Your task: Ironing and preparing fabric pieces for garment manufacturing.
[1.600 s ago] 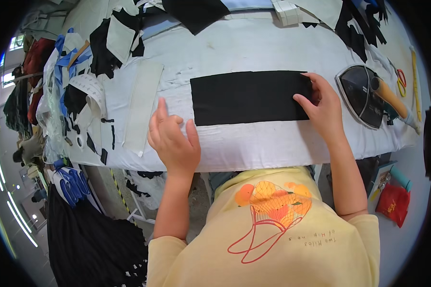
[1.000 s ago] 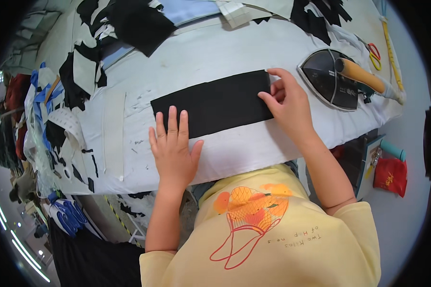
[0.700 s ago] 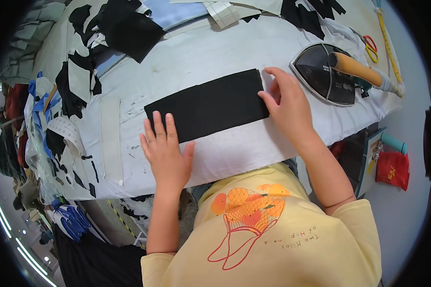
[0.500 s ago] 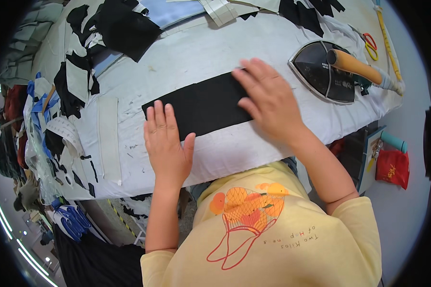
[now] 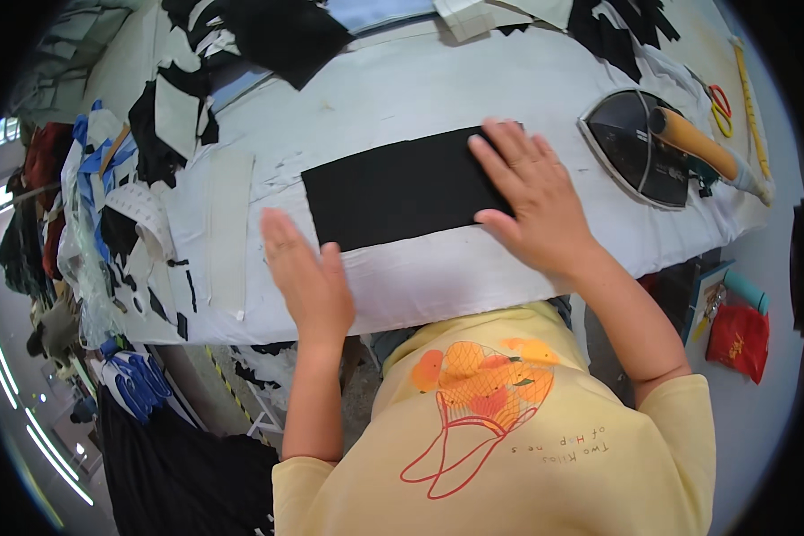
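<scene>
Head camera view looks straight down on a person in a yellow shirt (image 5: 509,447) leaning over a desk (image 5: 438,80) covered in white cloth. A black rectangular fabric strip (image 5: 393,188) lies flat near the middle of the desk, its long side running left to right and tilted slightly up toward the right. The right hand (image 5: 531,201) rests palm down on the right end of the strip, fingers spread wide and pointing up and to the left, the thumb stretched along the strip's lower edge; it grips nothing, only presses flat. The right forearm comes in from the lower right, bent at the elbow. The left hand (image 5: 308,277) is open too, fingers straight and close together, set on its edge so the palm faces right, just beside the strip's lower left corner; whether it touches the strip cannot be told. The left forearm rises nearly straight up from the lower edge. To the right of the right hand, well apart from the strip, an iron (image 5: 639,147) with a wooden handle lies on the desk. Red-handled scissors (image 5: 719,103) lie beyond it near the far right edge. Black and white fabric scraps (image 5: 179,116) litter the desk's left and far sides.
</scene>
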`<action>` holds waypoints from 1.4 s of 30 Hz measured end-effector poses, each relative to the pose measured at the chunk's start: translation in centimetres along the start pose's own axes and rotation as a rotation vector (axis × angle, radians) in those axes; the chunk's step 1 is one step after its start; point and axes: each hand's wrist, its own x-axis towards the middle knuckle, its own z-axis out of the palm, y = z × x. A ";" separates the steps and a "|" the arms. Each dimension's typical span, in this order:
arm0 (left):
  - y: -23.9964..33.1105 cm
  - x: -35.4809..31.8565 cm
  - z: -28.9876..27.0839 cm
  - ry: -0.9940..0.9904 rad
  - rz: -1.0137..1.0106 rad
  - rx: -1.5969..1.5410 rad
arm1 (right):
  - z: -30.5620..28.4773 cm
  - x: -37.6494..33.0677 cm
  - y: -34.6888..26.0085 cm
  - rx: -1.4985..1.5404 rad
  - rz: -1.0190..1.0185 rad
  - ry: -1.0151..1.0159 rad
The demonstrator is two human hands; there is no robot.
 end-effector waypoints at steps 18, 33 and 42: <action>-0.3 -3.1 -1.2 0.047 0.252 -0.002 | -14.8 -3.2 12.3 -0.277 0.260 0.095; 0.2 -2.7 -0.7 0.100 0.261 -0.055 | -13.9 3.9 1.1 -0.097 -0.137 -0.205; 0.6 -2.4 -0.5 0.088 0.214 -0.107 | -8.0 7.0 -4.7 -0.069 -0.196 -0.315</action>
